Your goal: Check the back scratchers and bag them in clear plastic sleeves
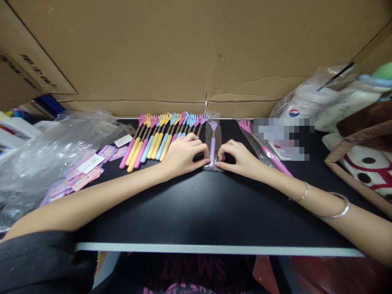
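A purple back scratcher (pixel 212 146) lies upright in view inside a clear plastic bag (pixel 207 139), its claw end away from me. My left hand (pixel 186 154) is closed in a pinch at the bag's lower left edge, beside the handle's end. At the lower right edge my right hand (pixel 241 158) pinches the same bag, thumb and fingers pressed together. Left of the bag lies a row of several back scratchers (pixel 152 146) with pink, yellow and blue handles, partly covered by my left hand. A pink back scratcher (pixel 275 160) in clear plastic lies behind my right forearm.
Clear plastic bags (pixel 58 139) are heaped on the left over colourful cards (pixel 87 177). Behind the black table (pixel 196 204) stands a cardboard wall (pixel 171 53). At right are a bagged drink cup (pixel 312 102), a phone-like white-edged object (pixel 283 155) and a brown-strapped bag (pixel 364 171).
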Tool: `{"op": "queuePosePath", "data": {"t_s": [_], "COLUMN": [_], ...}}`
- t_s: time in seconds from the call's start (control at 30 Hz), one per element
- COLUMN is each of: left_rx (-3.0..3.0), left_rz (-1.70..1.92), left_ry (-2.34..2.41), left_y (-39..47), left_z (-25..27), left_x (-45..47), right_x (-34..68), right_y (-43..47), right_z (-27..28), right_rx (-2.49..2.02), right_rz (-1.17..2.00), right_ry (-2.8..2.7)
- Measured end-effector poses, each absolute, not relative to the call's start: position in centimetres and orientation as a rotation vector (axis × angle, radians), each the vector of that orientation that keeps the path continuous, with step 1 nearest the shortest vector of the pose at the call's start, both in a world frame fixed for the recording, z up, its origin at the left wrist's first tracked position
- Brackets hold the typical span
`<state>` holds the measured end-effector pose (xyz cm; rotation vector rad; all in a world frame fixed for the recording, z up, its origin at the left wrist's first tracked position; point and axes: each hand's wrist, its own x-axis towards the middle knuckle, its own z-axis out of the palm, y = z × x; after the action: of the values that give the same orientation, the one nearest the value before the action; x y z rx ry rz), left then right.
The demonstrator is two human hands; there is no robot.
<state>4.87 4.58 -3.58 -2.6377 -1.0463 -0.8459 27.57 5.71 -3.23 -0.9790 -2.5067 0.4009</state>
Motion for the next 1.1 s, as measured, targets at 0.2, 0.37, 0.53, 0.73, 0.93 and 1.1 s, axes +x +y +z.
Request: {"op": "queuePosePath", "data": {"t_s": [0.2,0.37,0.53,0.73,0.93,1.1], "left_rx": [-2.583,-2.546,-2.535,-2.545,-2.576,-2.585], "left_rz": [-0.886,-0.816,-0.821,-0.820,-0.793,-0.774], "left_ry": [-1.032,-0.892,-0.825,-0.873,-0.917,-0.954], "left_y": [4.5,4.5,4.4,4.5,4.5,4.5], "left_z": [-3.9,-4.0,-4.1,-4.1,-4.1,-4.1], "left_x": [4.8,4.7,4.4,4.3,4.3,4.1], "right_x": [27.4,27.3,27.2,27.1,27.1,27.1], "right_y": [5.3,4.9,4.6,4.4,4.5,4.5], "right_z": [-3.4,-3.3,-3.1,-3.1,-3.0,-3.1], "right_rx": [-0.962,-0.919,-0.849,-0.877,-0.934,-0.962], "right_rz": [0.296,0.137,-0.024,-0.074,-0.063,-0.042], "right_ry": [-2.472,-2.488,-2.568,-2.567,-2.559,-2.553]}}
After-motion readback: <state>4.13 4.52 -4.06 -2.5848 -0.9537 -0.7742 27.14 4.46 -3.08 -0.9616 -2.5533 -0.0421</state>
